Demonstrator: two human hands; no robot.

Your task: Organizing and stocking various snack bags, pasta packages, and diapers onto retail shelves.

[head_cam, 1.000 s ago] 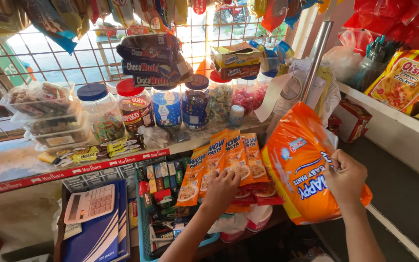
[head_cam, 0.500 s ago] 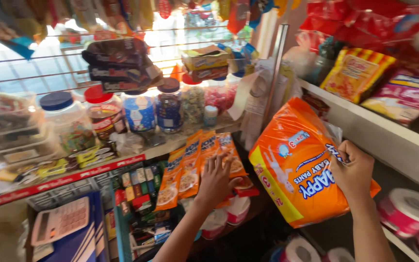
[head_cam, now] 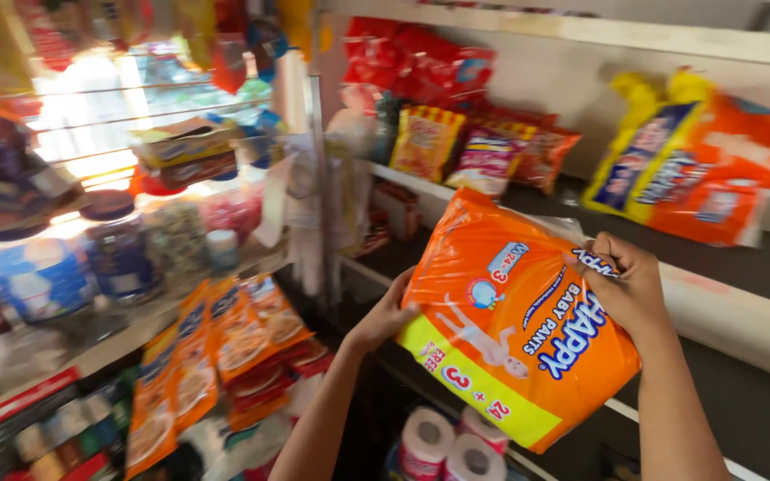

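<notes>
A small shop crowded with goods fills the view; a white shelf (head_cam: 741, 307) runs along the right wall, and a lower surface (head_cam: 118, 343) on the left carries lidded jars (head_cam: 122, 245) in front of a barred window. Both hands hold an orange and yellow pack of baby pants (head_cam: 514, 325) up in the air, tilted, just in front of the shelf's front edge; the left hand (head_cam: 385, 316) is curled around the pack's left edge; the right hand (head_cam: 630, 285) is closed over its upper right corner, fingers pressed into the plastic. A similar orange and blue pack (head_cam: 706, 169) leans against the wall at the back of the shelf; snack bags (head_cam: 483, 147) stand further along it. Strips of orange sachets (head_cam: 216, 356) hang from the surface's front edge; what look like toilet rolls (head_cam: 447, 445) sit below the held pack, though blurred.
</notes>
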